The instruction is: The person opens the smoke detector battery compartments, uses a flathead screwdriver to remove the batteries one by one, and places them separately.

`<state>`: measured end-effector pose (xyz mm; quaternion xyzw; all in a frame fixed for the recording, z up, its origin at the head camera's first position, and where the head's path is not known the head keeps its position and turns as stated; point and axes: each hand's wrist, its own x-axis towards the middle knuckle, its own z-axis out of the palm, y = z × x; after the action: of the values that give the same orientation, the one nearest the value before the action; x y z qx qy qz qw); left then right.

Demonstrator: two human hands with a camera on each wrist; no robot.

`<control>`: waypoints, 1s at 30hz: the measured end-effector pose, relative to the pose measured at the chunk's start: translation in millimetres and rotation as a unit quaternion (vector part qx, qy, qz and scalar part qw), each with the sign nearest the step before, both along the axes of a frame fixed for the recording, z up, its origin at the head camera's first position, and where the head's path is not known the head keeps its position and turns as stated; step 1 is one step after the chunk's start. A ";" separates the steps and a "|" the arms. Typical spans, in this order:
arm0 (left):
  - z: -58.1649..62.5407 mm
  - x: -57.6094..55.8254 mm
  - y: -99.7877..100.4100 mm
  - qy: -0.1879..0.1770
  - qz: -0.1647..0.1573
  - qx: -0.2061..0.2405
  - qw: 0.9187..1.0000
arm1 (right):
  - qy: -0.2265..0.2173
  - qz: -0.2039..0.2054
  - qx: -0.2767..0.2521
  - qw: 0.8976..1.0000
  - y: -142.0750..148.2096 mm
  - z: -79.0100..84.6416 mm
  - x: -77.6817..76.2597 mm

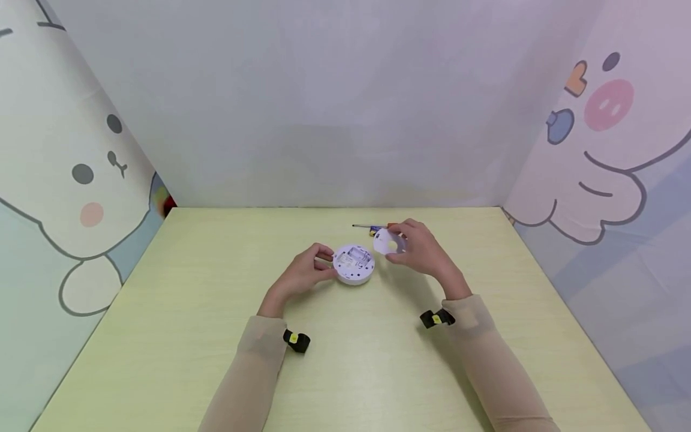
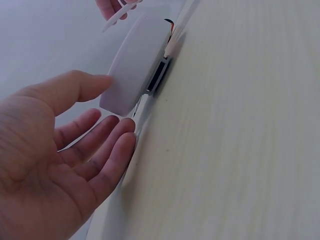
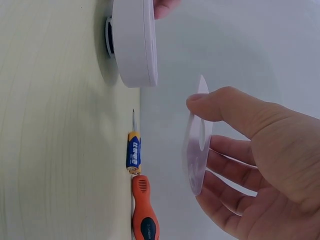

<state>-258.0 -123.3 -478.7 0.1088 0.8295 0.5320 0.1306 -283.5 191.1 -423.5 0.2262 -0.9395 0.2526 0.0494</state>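
Observation:
A round white smoke detector (image 1: pixel 353 267) is on the table with its recessed back facing up, a rectangular battery compartment showing in it. At its left rim, my left hand (image 1: pixel 305 273) holds it lightly between thumb and fingers; the thumb presses the side wall (image 2: pixel 132 65) in the left wrist view. To the right, my right hand (image 1: pixel 423 249) pinches a thin white cover plate (image 1: pixel 384 241) with a round hole, raised above the table and apart from the detector. Seen from the right wrist, the plate (image 3: pixel 194 155) is tilted nearly edge-on between thumb and fingers.
Behind the plate lie a screwdriver with an orange handle (image 3: pixel 143 202) and a blue and yellow battery (image 3: pixel 133 150), close together on the pale wooden table (image 1: pixel 345 372). A plain grey backdrop (image 1: pixel 335 108) rises at the table's far edge, with cartoon-printed sheets at both sides.

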 end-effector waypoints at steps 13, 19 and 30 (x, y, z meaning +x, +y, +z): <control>1.1 0.2 1.2 0.021 0.008 -0.008 1.000 | 0.002 0.000 0.000 1.000 0.7 -0.6 -1.9; 0.8 0.2 2.1 0.024 0.007 -0.006 1.000 | 0.003 0.003 -0.002 1.000 1.5 -1.2 -3.3; -1.1 0.2 3.0 0.027 -0.001 -0.020 0.999 | -0.005 -0.005 0.004 1.000 2.1 -4.2 -2.7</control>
<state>-257.7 -120.3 -479.8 0.1214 0.8429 0.5123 0.1110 -286.2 193.1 -427.7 0.2204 -0.9417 0.2502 0.0449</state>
